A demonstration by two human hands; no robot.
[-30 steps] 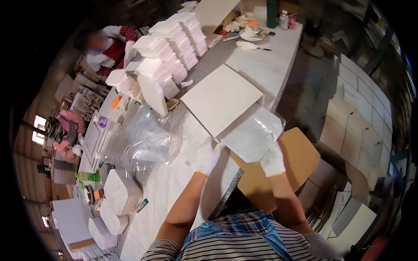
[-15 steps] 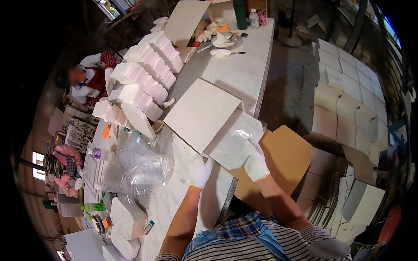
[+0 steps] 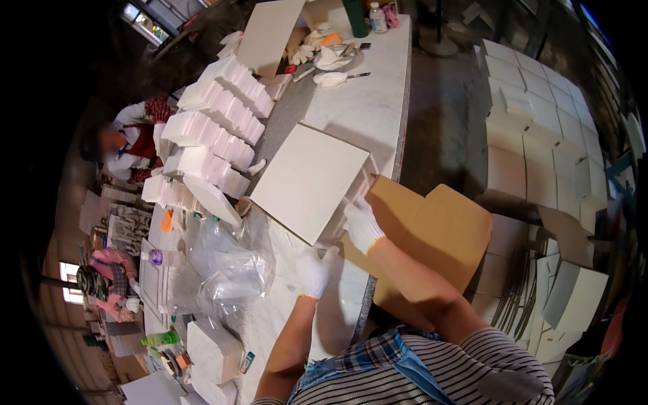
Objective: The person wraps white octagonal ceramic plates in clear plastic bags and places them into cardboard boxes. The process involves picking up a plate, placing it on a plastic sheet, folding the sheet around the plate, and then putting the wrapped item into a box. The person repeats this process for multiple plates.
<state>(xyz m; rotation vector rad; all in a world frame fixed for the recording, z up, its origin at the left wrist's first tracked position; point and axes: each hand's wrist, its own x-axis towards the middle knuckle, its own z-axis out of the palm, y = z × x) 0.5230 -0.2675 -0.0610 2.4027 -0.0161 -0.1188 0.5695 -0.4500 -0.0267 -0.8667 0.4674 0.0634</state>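
Note:
A flat white box (image 3: 307, 182) lies tilted on the pale worktable, its open side towards my right. My right hand (image 3: 364, 225), in a white knit glove, presses at this opening with extended fingers, their tips partly hidden. A clear wrapping edge (image 3: 335, 229) shows in the opening; whatever is wrapped lies mostly inside the box. My left hand (image 3: 314, 271), gloved too, is by the box's near corner, thumb and fingers apart. I cannot tell whether it touches the corner. Brown cardboard (image 3: 432, 236) spreads beneath and beyond my right forearm.
Stacked white slabs (image 3: 216, 121) stand at the far left, behind crumpled clear plastic bags (image 3: 229, 260). More white pieces (image 3: 212, 347) and a green bottle (image 3: 160, 338) are near left. A plate (image 3: 335, 58) with tools sits farther back. White boxes (image 3: 533, 128) are piled right. Two people work at left.
The clear-wrapped flat panel has slid left into the box, pushed by my right hand. My left hand has dropped slightly from the box's corner. The whole view has shifted a little.

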